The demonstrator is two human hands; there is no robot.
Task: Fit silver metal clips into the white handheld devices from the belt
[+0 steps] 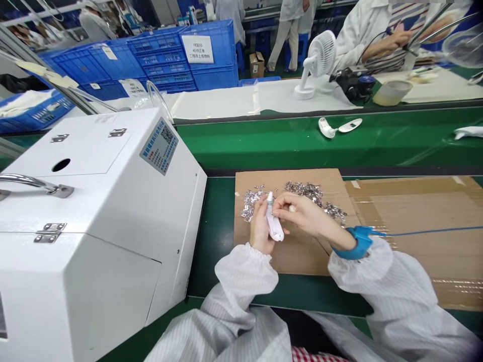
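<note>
My left hand [261, 226] is wrapped round a slim white plastic device housing [274, 229] with a narrow tip pointing away from me. My right hand [296, 211], with a blue wrist strap [358, 243] on its wrist, has its fingers pinched at the housing's upper right side. Whatever those fingertips hold is too small or hidden to name. Beyond both hands, small shiny metal parts lie in a left pile [249, 203] and a right pile [305, 190] on a brown cardboard sheet [290, 259].
A large white machine box [132, 216] stands close on my left. Past the bench runs a green conveyor belt [245, 146] carrying white shell pieces [327, 128]. Across it are a white fan [320, 55], a tape roll [392, 93], blue crates [211, 45] and a co-worker [362, 35].
</note>
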